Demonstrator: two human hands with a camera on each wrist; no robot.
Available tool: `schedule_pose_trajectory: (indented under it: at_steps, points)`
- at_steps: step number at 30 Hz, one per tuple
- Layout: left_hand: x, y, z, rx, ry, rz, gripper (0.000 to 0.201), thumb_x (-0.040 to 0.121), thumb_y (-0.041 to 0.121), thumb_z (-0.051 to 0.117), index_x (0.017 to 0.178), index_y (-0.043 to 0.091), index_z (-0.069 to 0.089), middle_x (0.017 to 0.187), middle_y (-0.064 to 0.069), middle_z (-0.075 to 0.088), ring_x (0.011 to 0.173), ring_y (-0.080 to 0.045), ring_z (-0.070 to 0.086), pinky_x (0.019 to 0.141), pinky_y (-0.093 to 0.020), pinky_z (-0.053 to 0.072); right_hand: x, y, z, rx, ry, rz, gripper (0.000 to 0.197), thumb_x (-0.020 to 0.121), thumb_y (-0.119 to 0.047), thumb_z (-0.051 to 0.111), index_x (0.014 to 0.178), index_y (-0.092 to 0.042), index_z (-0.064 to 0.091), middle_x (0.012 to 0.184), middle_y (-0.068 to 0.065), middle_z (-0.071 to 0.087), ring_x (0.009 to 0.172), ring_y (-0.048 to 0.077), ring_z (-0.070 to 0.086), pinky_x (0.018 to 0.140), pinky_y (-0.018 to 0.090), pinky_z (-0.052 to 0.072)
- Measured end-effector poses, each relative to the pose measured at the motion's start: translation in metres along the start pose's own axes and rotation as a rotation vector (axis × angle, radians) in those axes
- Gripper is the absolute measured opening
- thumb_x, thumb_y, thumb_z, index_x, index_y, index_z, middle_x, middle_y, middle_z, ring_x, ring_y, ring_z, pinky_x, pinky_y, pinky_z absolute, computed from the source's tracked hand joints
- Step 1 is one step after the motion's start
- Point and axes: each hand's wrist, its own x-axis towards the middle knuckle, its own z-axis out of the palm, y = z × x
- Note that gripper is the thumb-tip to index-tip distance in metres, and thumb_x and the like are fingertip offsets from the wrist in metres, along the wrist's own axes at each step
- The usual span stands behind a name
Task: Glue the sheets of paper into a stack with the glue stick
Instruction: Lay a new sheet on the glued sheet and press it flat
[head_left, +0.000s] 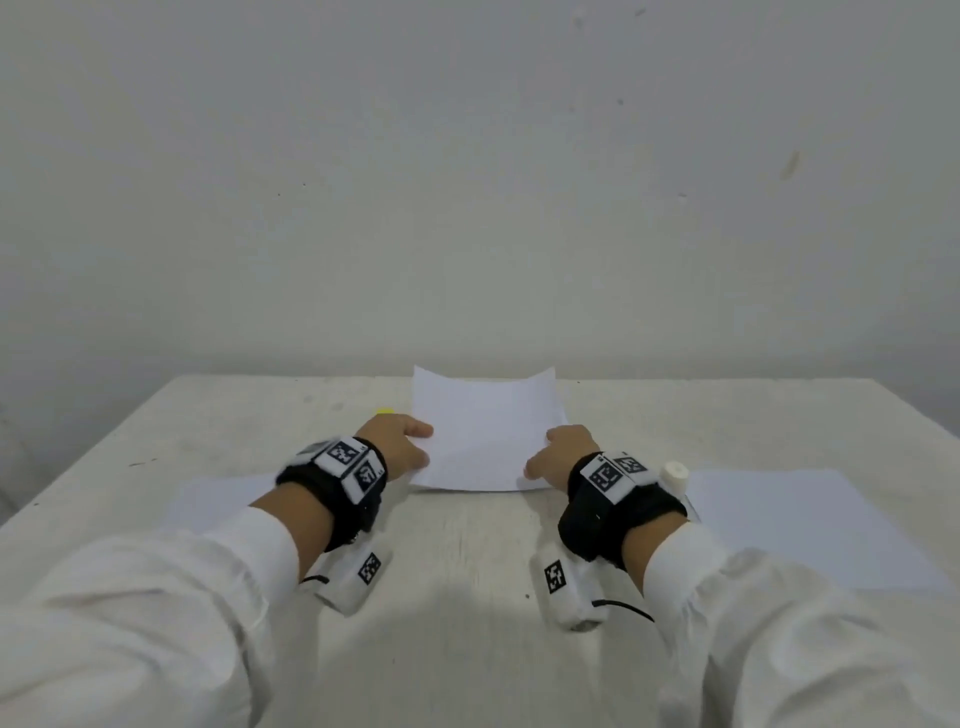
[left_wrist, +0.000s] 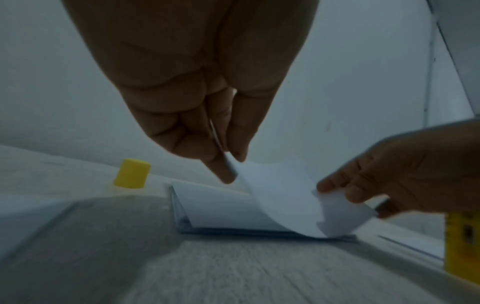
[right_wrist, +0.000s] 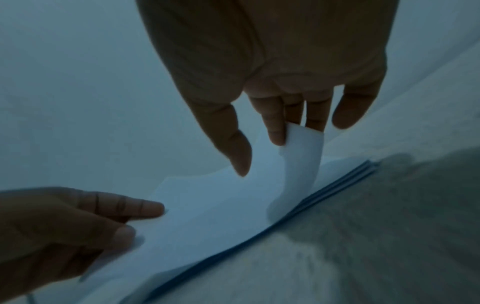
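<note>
Sheet (head_left: 485, 426) held above stack (left_wrist: 233, 209), pinched in both grips: left hand (head_left: 397, 439), right hand (head_left: 563, 452).

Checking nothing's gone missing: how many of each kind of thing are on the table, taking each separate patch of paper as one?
Paper patches: 3 (centre stack, its top sheet pinched by left hand and right hand; left paper; right paper)
Glue stick: 1
Yellow cap: 1
Total: 5
</note>
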Motion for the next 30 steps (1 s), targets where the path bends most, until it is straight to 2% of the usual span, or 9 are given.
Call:
schedule_pose_trajectory:
  at_steps: [6,10,14,16,20,23,26,28,30]
  points:
    - [0.025,0.009,0.021,0.431,-0.188,-0.091,0.086,0.078,0.035,0.076,0.147,0.015,0.030,0.152,-0.004,0.031,0.137,-0.022,0.035,0.108,-0.029,0.033,0.047,0.003,0.010,-0.249,-0.050,0.095,0.040,0.072,-0.032,0.068,0.108,-0.016,0.060,0.119,0.008,0.055,0.104,0.032,0.060,0.091,0.041,0.049]
    - [0.029,0.008,0.027,0.551,-0.238,-0.122,0.102,0.074,0.040,0.079,0.150,0.013,0.017,0.151,-0.007,0.032,0.136,-0.025,0.037,0.107,-0.035,0.037,0.074,0.010,0.018,-0.293,-0.158,0.118,0.026,0.058,-0.031,0.078,0.068,-0.020,0.057,0.077,0.005,0.060,0.077,0.028,0.061,0.072,0.034,0.052]
    - [0.028,0.010,0.027,0.604,-0.166,-0.081,0.089,0.083,0.029,0.071,0.150,0.011,0.016,0.150,-0.007,0.034,0.134,-0.023,0.040,0.102,-0.027,0.037,0.083,0.010,0.023,-0.332,-0.108,0.116,0.055,0.073,-0.035,0.071,0.121,-0.009,0.061,0.115,0.012,0.060,0.107,0.038,0.058,0.092,0.051,0.049]
    - [0.025,0.010,0.027,0.642,-0.147,-0.064,0.081,0.086,0.028,0.069,0.149,0.010,0.021,0.149,-0.007,0.036,0.132,-0.023,0.042,0.099,-0.026,0.038,0.071,0.008,0.021,-0.324,-0.139,0.083,0.051,0.081,-0.026,0.069,0.125,-0.005,0.057,0.124,0.013,0.054,0.119,0.035,0.052,0.099,0.046,0.045]
    - [0.018,0.010,0.027,0.659,-0.154,-0.078,0.076,0.083,0.031,0.071,0.143,0.010,0.029,0.139,-0.010,0.044,0.123,-0.026,0.050,0.092,-0.030,0.044,0.066,0.013,0.032,-0.349,-0.013,0.158,0.057,0.085,-0.033,0.062,0.133,-0.006,0.048,0.134,0.021,0.044,0.122,0.042,0.045,0.100,0.056,0.041]
    - [0.003,0.016,0.029,0.712,-0.127,-0.077,0.077,0.080,0.043,0.070,0.140,0.012,0.032,0.138,-0.011,0.038,0.121,-0.028,0.048,0.087,-0.032,0.044,0.020,0.009,0.018,-0.279,-0.002,0.088,0.057,0.079,-0.033,0.069,0.126,-0.012,0.045,0.130,0.012,0.040,0.122,0.035,0.044,0.100,0.047,0.041]
    - [-0.015,0.035,0.034,0.788,-0.161,-0.005,0.054,0.085,0.046,0.063,0.125,0.012,0.048,0.126,-0.009,0.046,0.109,-0.024,0.055,0.074,-0.028,0.041,-0.009,0.018,0.012,-0.247,-0.085,-0.043,0.050,0.084,-0.034,0.068,0.122,-0.005,0.054,0.120,0.011,0.056,0.110,0.029,0.056,0.090,0.034,0.046]
    - [-0.025,0.050,0.042,0.774,-0.210,0.081,0.035,0.087,0.045,0.061,0.090,0.010,0.058,0.093,-0.004,0.057,0.086,-0.021,0.057,0.066,-0.027,0.040,-0.029,0.025,0.017,-0.253,-0.179,-0.067,0.046,0.086,-0.037,0.066,0.115,-0.001,0.059,0.100,0.009,0.058,0.097,0.024,0.057,0.082,0.030,0.045]
    - [-0.036,0.064,0.057,0.743,-0.272,0.161,0.038,0.086,0.045,0.062,0.073,0.010,0.057,0.074,-0.001,0.056,0.076,-0.020,0.055,0.064,-0.026,0.041,-0.047,0.036,0.020,-0.285,-0.221,-0.092,0.037,0.085,-0.041,0.066,0.091,-0.004,0.064,0.080,0.004,0.056,0.085,0.024,0.058,0.074,0.029,0.042]
